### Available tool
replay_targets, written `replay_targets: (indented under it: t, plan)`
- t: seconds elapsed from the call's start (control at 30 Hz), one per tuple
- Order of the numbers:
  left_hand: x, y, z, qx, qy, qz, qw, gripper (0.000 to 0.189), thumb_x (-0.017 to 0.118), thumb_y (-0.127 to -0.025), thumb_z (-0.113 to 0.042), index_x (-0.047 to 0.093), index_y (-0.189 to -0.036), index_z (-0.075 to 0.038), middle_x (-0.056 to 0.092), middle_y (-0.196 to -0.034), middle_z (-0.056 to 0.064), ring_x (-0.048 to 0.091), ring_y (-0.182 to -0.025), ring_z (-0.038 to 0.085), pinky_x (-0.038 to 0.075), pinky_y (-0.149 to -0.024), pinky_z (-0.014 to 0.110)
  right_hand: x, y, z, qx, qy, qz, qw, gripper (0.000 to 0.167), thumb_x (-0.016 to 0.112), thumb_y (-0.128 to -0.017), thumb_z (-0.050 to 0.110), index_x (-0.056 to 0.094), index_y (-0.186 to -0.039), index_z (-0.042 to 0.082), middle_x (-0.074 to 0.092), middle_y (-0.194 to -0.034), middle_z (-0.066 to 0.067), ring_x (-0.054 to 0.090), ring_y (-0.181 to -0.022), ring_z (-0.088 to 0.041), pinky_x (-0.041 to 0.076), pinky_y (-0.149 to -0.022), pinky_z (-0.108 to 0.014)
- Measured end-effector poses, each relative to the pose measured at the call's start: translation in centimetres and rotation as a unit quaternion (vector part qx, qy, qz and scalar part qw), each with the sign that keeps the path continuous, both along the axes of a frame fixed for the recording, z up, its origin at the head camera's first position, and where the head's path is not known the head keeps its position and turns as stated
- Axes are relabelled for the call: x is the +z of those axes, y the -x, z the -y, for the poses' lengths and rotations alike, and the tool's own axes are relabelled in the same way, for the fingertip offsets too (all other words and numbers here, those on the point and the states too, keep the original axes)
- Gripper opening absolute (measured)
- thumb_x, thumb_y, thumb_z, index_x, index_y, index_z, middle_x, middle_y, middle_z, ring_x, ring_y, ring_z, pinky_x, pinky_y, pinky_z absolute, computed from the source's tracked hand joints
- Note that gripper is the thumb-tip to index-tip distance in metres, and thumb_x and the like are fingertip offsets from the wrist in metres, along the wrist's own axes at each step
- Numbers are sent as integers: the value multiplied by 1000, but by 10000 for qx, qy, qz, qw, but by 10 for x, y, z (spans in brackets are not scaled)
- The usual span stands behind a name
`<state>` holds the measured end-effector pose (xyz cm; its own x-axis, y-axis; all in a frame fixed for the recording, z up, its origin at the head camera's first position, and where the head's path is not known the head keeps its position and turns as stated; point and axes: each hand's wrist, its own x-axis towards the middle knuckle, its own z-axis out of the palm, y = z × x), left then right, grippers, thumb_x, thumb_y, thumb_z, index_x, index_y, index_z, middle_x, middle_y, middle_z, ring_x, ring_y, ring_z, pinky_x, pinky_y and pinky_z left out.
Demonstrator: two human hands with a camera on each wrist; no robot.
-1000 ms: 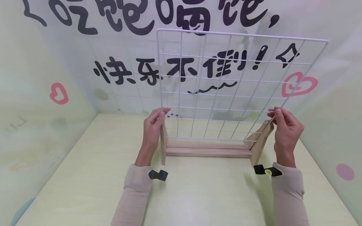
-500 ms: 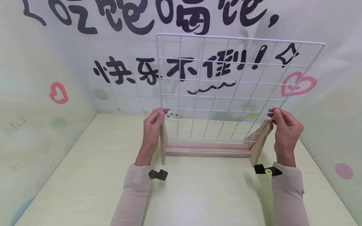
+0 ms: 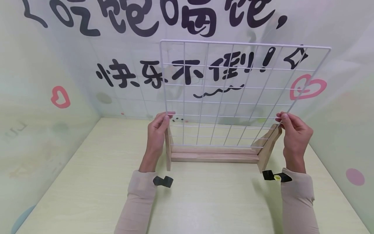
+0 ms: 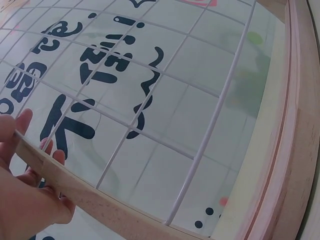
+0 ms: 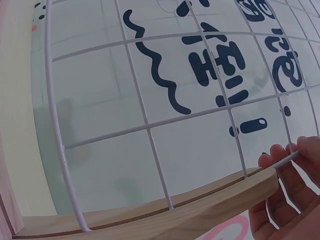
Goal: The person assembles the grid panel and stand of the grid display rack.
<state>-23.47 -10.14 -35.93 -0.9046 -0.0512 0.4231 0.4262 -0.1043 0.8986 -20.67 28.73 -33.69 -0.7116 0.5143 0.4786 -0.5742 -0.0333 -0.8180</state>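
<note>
A white wire grid panel (image 3: 232, 69) stands upright between the two side pieces of a wooden stand (image 3: 214, 158). My left hand (image 3: 156, 131) pinches the panel's left edge wire just above the left wooden side. On the other edge, my right hand (image 3: 296, 131) pinches the right wire at the top of the right wooden side (image 3: 270, 148). In the right wrist view, the panel's edge runs in a groove of the wooden side (image 5: 220, 200). The panel's bottom wire (image 5: 55, 117) is above the stand's crossbar, with a gap between them.
The stand rests on a pale wooden table (image 3: 216, 198). Printed walls close it in at the back and on both sides, with black characters (image 3: 187, 71) and pink hearts (image 3: 60, 97) on them. Black wrist straps (image 3: 163, 181) sit at both cuffs.
The grid panel's top edge has come down, and the panel sits slightly lower between the wooden sides. Both hands keep their pinch and have hardly moved.
</note>
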Motion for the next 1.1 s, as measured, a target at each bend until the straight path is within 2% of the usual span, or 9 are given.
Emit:
replay_targets:
  t: [0.17,0.43,0.8,1.1]
  plan:
    - [1,-1,0,22,46,21,10000,35,48,-105,-18,62,-120,9,56,-125,21,53,-118,16,39,-107,32,0,0,-1,20,-2,-22,10000,31,74,-88,8,69,-108,-15,76,-90,-7,71,-78,-17,56,-69,-15]
    - [1,-1,0,27,106,26,9999,36,48,-105,-21,63,-120,8,60,-118,1,52,-120,15,37,-110,35,0,1,-2,138,32,-99,9999,28,74,-87,5,69,-106,-16,76,-89,-8,71,-76,-16,56,-68,-16]
    - [-2,-1,2,-6,176,-74,9998,35,48,-105,-22,65,-117,7,60,-117,0,51,-121,14,35,-111,40,0,0,-3,90,-17,-12,10000,25,74,-86,4,70,-103,-15,76,-87,-6,69,-72,-14,56,-67,-15]
    - [-4,1,3,-12,177,-6,9998,36,49,-104,-22,66,-115,7,61,-114,-4,51,-123,15,33,-112,42,1,0,-3,126,75,5,9999,26,75,-85,2,70,-103,-15,76,-88,-6,71,-76,-15,56,-68,-16]
